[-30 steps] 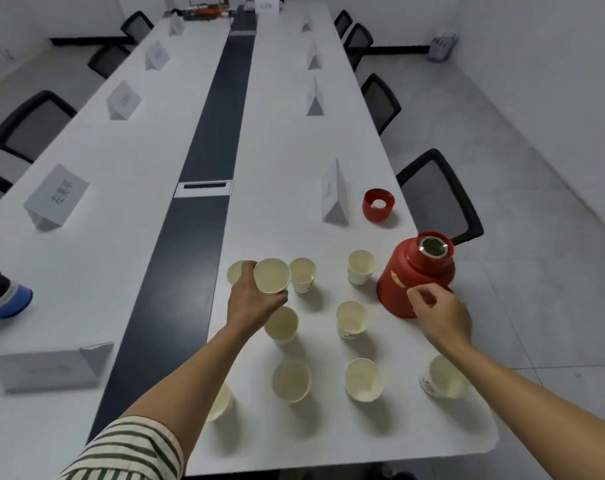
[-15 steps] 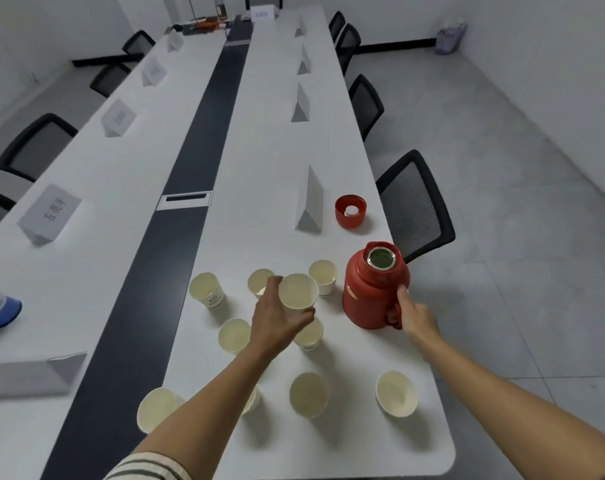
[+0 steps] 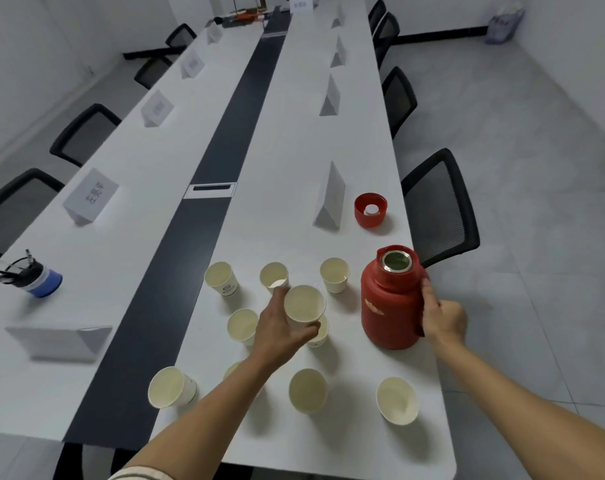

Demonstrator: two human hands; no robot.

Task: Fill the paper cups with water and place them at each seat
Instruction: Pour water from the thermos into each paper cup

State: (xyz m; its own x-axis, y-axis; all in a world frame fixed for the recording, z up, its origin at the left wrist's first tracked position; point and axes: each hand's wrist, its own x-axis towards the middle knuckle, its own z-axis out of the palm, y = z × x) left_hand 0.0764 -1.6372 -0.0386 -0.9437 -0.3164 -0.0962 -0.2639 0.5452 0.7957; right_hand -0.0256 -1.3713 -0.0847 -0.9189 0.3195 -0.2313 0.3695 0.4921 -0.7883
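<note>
From the head camera, the left hand (image 3: 276, 330) grips one paper cup (image 3: 304, 304), thumb on its far side and fingers (image 3: 309, 332) curled round the near side. It holds the cup upright above the cluster of other cups, mouth up.

The right hand (image 3: 443, 318) is clenched on the right flank of a red thermos flask (image 3: 391, 306), where the handle is mostly hidden by the fingers. The flask stands upright on the white tabletop (image 3: 287, 216) near its right edge, its mouth uncovered.

The red lid (image 3: 370, 209) lies farther back, just beside a folded name card (image 3: 330, 199).

Eight loose cups (image 3: 221, 278) stand round the left hand, and a ninth shows partly behind the forearm. Whether any holds water cannot be told.

A black mesh chair (image 3: 439, 206) stands by the table's right edge, and a pen holder (image 3: 39, 280) stands at far left.
</note>
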